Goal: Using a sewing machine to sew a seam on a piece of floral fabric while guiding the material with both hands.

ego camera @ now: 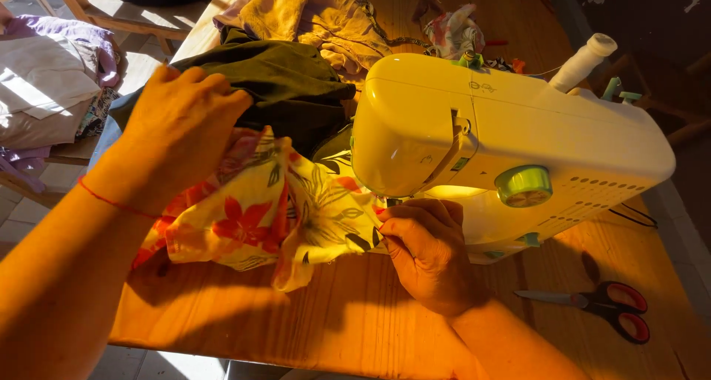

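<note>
A white sewing machine with a green dial stands on the wooden table. Yellow cloth with red flowers lies bunched under and left of its needle end. My left hand grips the far left part of this floral cloth, fingers curled over it. My right hand pinches the cloth's edge just below the needle area, at the machine's front. The needle itself is hidden by the machine head and my right fingers.
Dark green cloth and tan cloth are piled behind the floral piece. Scissors with red and black handles lie at the right front. A chair with folded fabrics stands off the table's left edge.
</note>
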